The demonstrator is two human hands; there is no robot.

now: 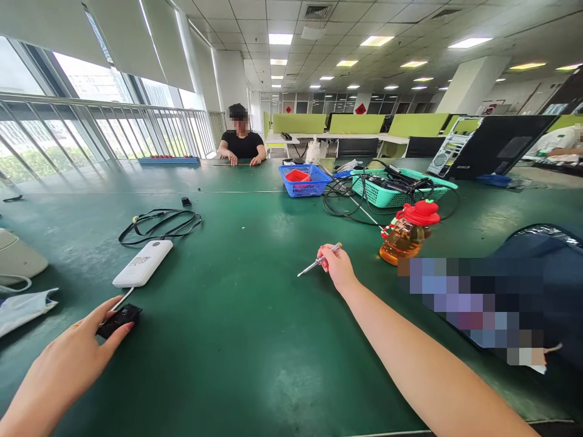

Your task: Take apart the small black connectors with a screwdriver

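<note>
My left hand (86,346) is closed around a small black box (119,320) at the lower left, thumb on its near side. A white cable (124,298) runs from there to a white power bank (143,263) just beyond. Near the middle of the green table (255,303), my right hand (336,265) pinches a thin screwdriver (317,261), its metal tip pointing left and toward me. Past the power bank lies a coiled black cable (159,224), with a small black piece (186,201) behind it.
A bottle with a red lid (407,233) stands right of my right hand. Behind are a blue basket (304,182) and a teal basket (387,195) with cables. A dark bag (546,273) lies right; a person (243,145) sits across the table.
</note>
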